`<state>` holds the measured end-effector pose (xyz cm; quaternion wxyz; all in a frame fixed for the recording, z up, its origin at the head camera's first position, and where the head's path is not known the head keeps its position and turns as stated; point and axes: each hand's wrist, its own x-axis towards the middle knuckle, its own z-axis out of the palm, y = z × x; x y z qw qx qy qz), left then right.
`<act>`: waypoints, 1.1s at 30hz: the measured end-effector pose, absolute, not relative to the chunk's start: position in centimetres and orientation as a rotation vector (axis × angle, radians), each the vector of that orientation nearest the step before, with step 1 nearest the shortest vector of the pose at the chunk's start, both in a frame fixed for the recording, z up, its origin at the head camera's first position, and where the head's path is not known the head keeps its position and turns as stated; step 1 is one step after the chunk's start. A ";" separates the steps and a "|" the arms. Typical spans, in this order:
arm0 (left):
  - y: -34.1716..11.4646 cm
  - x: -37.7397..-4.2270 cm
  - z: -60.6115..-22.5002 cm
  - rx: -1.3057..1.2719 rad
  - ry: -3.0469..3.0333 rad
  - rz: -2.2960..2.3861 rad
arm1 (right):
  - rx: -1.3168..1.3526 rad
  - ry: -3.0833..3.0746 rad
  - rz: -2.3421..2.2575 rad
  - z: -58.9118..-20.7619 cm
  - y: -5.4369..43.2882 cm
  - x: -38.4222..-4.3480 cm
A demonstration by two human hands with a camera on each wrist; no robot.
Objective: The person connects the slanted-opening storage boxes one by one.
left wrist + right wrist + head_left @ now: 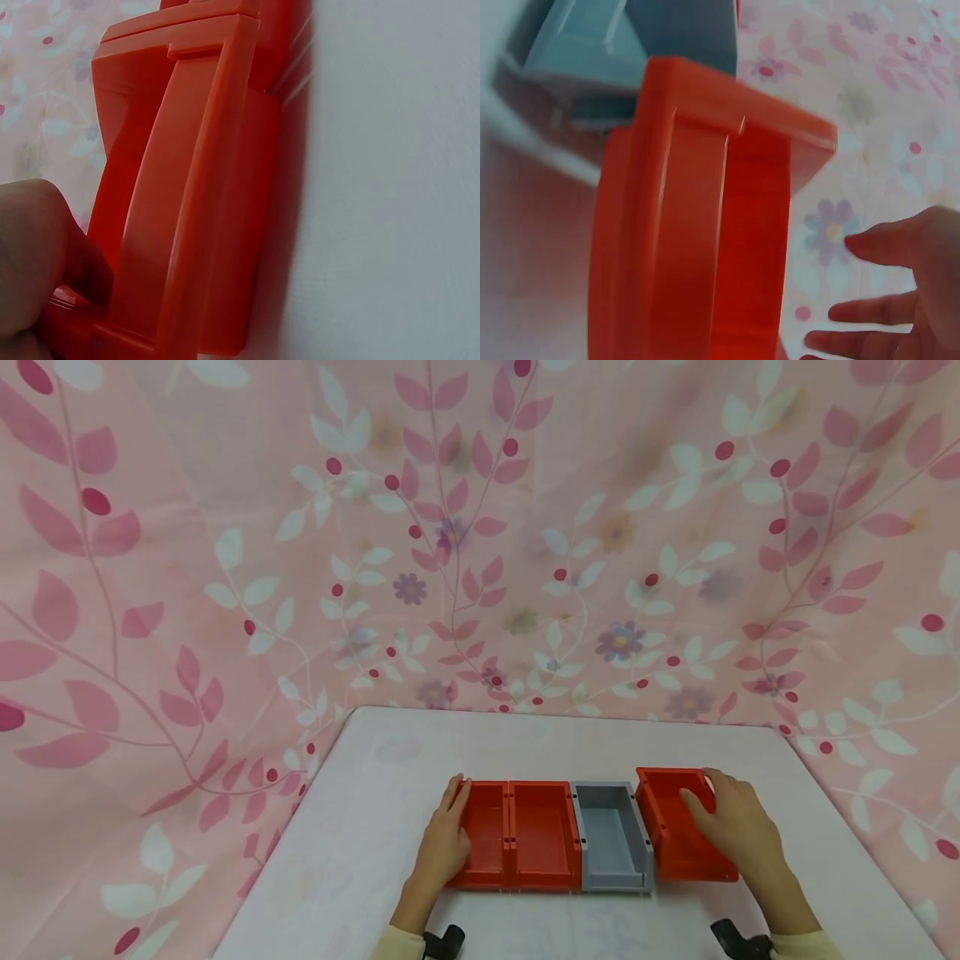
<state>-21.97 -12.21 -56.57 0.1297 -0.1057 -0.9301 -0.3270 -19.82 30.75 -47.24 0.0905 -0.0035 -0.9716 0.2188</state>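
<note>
On the table, two red plastic storage bins and a grey bin [613, 839] stand side by side in a row. My left hand [444, 843] grips the outer side wall of the leftmost red bin [486, 835]; in the left wrist view, part of the hand [37, 255] reaches over its rim. The middle red bin [542, 831] adjoins it. Right of the grey bin, another red bin [678, 827] stands slightly askew. My right hand [738, 818] is at its right side, thumb over the opening. The right wrist view shows that hand's fingers [877, 307] spread and fairly straight.
The bins stand on a white-covered table [450, 739]. A pink floral cloth [480, 543] hangs behind and beside the table. Black wrist devices [444, 942] show near both sleeves at the bottom of the head view.
</note>
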 end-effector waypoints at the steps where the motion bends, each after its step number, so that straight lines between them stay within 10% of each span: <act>1: -12.2 -22.0 -56.6 -0.309 -2.703 -0.952 | 0.026 -2.868 0.658 -47.3 30.3 -20.0; 12: -12.1 -22.1 -56.6 -0.340 -2.692 -0.943 | 0.387 -2.806 0.650 -48.8 26.3 -23.3; 33: -12.3 -22.0 -56.4 -0.308 -2.706 -0.963 | 0.293 -2.919 0.632 -50.6 24.4 -24.9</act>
